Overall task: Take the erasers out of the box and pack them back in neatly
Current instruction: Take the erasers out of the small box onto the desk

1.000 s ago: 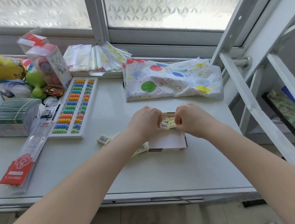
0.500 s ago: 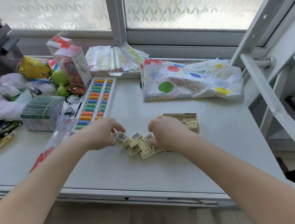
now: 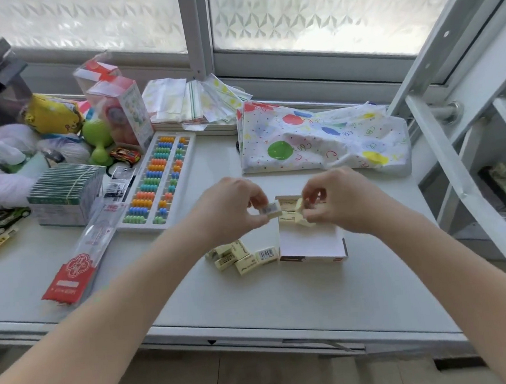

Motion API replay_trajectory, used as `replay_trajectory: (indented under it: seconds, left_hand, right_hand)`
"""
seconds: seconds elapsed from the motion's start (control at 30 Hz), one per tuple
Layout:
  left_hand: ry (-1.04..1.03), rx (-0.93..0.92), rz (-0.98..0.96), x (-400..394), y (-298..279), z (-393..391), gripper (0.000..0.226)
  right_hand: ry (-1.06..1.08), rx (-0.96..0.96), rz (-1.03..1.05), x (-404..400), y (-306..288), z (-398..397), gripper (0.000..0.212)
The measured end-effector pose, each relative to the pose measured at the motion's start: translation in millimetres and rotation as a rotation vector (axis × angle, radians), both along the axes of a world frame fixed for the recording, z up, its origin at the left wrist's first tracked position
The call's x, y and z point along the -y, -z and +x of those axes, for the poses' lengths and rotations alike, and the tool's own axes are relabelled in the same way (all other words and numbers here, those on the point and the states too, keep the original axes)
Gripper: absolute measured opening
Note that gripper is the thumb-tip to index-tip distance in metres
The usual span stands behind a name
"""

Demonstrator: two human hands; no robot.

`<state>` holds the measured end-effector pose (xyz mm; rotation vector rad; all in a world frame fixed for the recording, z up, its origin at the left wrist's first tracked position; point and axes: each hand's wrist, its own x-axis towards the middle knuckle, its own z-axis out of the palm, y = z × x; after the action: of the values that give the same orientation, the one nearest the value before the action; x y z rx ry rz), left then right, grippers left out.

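1. Both hands hover over the far end of the box: we see our left hand (image 3: 231, 207) pinching a small pale yellow wrapped eraser with a barcode label (image 3: 270, 209) between thumb and fingers.
2. Our right hand (image 3: 338, 201) has its fingers curled round another pale yellow eraser (image 3: 300, 203), held just above the box's far row.
3. Nearest to us on the white bench (image 3: 254, 297) lies a loose heap of small pale yellow erasers (image 3: 241, 255), touching one another and sitting just beside the left wall of the box.
4. Next comes the shallow white cardboard box (image 3: 310, 242), open at the top, its near part showing a bare white floor; a few packed erasers (image 3: 290, 216) lie in a row at its far end, under our hands.
5. To the left we see a long clear plastic sleeve with a red printed end (image 3: 78, 260) lying flat, and beyond it a white-framed abacus with rows of coloured beads (image 3: 160, 181).
6. Left of the abacus stands a banded stack of green-and-white card packs (image 3: 64, 191).
7. Farther back on the right lies a crumpled white cloth printed with coloured balloons (image 3: 323, 137).
8. At the far left corner we make out a tall clear toy carton (image 3: 121, 111), a green plastic toy (image 3: 98, 142) and a small red toy car (image 3: 125, 155), close together.
9. Behind everything runs a frosted patterned window (image 3: 307, 8).
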<state>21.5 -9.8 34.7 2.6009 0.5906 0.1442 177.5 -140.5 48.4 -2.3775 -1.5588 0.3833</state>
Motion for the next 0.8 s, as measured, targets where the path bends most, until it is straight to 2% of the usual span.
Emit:
replay_trajectory:
  seconds: [0.17, 0.33, 0.47, 0.8]
  left_hand:
    - [0.056, -0.093, 0.111, 23.8, 22.1, 33.3, 0.021]
    - [0.044, -0.115, 0.171, 30.9, 31.4, 42.9, 0.020]
    - [0.021, -0.092, 0.156, 33.0, 33.3, 45.0, 0.024]
    - [0.031, -0.105, 0.102, 33.9, 27.0, 44.8, 0.011]
  right_hand:
    - [-0.064, 0.080, -0.041, 20.4, 41.9, -0.2, 0.016]
    - [-0.107, 0.136, -0.055, 17.4, 50.4, -1.8, 0.023]
    - [-0.097, 0.116, -0.035, 17.3, 52.1, -0.9, 0.016]
    - [-0.110, 0.105, -0.080, 18.7, 50.8, 0.3, 0.012]
